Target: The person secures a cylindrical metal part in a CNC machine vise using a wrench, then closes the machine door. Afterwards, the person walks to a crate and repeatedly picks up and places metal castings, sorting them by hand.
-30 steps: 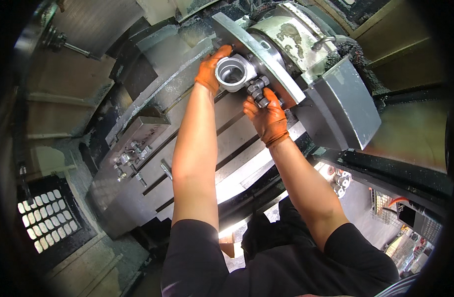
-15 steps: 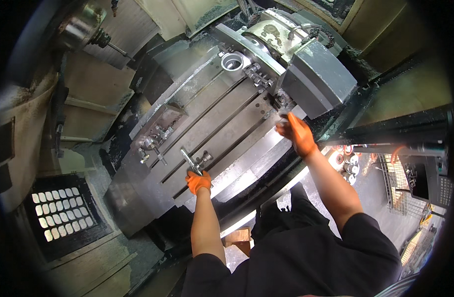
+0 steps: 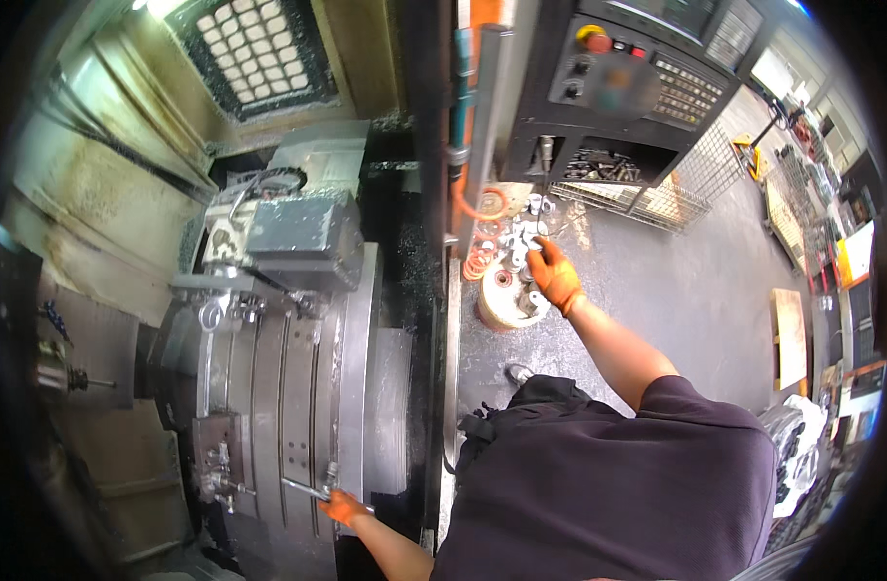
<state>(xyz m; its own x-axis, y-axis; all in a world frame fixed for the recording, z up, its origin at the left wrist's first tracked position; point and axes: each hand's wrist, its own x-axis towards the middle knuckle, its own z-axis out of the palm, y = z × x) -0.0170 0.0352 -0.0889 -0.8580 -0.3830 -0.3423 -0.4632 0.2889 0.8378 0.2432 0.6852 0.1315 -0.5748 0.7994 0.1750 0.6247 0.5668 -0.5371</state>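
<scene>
My left hand point(image 3: 343, 505), in an orange glove, is closed on the end of a metal wrench point(image 3: 303, 489) lying on the slotted machine table point(image 3: 298, 387). My right hand point(image 3: 556, 276), also gloved orange, is stretched out to the right of the machine. It rests on a heap of small metal parts point(image 3: 521, 242) piled on a round pale stand point(image 3: 506, 305). Whether its fingers hold a part is not visible. A ring-shaped metal piece point(image 3: 214, 312) sits in the fixture at the far end of the table.
A small clamp point(image 3: 216, 465) is bolted on the table's near left. A control panel point(image 3: 637, 77) hangs above a wire basket point(image 3: 646, 194) of hardware. An orange coiled hose point(image 3: 482, 237) hangs by the door frame. Grey shop floor point(image 3: 695, 290) spreads right.
My head has turned right, bringing the control panel and floor into view. My right hand left the table's far edge and reached the parts pile; my left hand stayed by the wrench.
</scene>
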